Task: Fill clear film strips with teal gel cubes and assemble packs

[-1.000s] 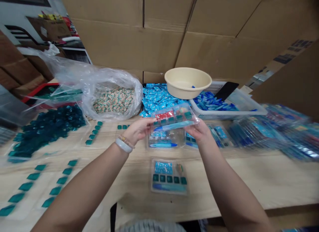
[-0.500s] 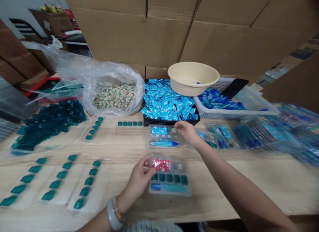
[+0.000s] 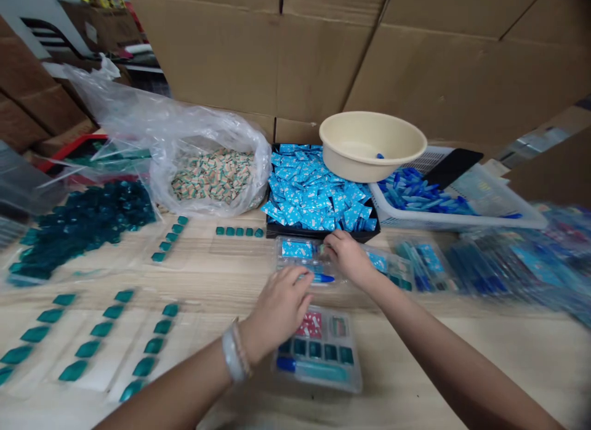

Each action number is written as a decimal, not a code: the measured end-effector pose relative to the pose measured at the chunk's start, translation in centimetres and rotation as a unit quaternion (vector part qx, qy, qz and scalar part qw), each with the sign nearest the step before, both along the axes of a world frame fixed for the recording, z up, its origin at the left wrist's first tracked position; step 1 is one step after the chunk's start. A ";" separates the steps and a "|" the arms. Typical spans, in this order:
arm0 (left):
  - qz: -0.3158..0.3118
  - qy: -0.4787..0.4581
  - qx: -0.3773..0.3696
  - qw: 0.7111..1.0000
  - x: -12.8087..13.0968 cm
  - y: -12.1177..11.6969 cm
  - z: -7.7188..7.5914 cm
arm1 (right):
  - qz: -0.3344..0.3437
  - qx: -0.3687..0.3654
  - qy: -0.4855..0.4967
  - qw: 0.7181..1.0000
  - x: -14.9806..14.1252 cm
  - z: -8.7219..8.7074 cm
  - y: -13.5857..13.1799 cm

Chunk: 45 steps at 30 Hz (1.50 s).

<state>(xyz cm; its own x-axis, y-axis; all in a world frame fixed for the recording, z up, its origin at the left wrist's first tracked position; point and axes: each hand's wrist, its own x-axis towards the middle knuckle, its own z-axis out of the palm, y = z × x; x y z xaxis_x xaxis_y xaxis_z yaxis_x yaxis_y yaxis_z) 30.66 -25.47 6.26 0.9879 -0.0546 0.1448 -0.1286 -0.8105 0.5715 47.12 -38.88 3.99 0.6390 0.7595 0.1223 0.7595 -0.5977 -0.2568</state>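
A clear plastic tray point(image 3: 280, 252) lies in front of the black box, holding a blue patterned packet point(image 3: 297, 249) and a blue pen point(image 3: 324, 278). My right hand point(image 3: 349, 256) pinches a small tan-and-green piece, mostly hidden by the fingers, at the tray's upper right compartment. Over the pen's left part reaches my left hand point(image 3: 282, 304), thumb apart from the fingers; whether it touches the pen is hidden. Nearer me, partly under that hand, sits a filled clear tray point(image 3: 353, 381) with a red packet point(image 3: 310, 325), several teal pieces point(image 3: 315, 350) and a blue-and-teal pen point(image 3: 318, 371).
Behind stand a bag of tan-and-green pieces point(image 3: 212, 176), a box of blue packets point(image 3: 318, 199), a cream basin point(image 3: 369, 150) and a white basket point(image 3: 508, 199). Teal pieces point(image 3: 92, 217) are heaped left, with rows in front point(image 3: 87, 348). Filled packs point(image 3: 503, 270) lie right.
My left hand has left the near filled tray and moved up over the pen in the farther tray. My right hand has brought the small piece down to the upper right compartment.
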 end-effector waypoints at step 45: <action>-0.032 -0.055 0.088 0.994 8.0 1.0 -1.6 | -0.154 0.377 0.642 0.650 1.2 0.6 -1.8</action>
<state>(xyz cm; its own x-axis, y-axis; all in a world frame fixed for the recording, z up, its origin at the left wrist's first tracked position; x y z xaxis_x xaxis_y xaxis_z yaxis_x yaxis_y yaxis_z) 38.66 -24.43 4.62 0.9604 -0.1511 0.2340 -0.2369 -0.8849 0.4010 48.34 -40.67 4.58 0.6897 0.6048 -0.3981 -0.4954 -0.0068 -0.8686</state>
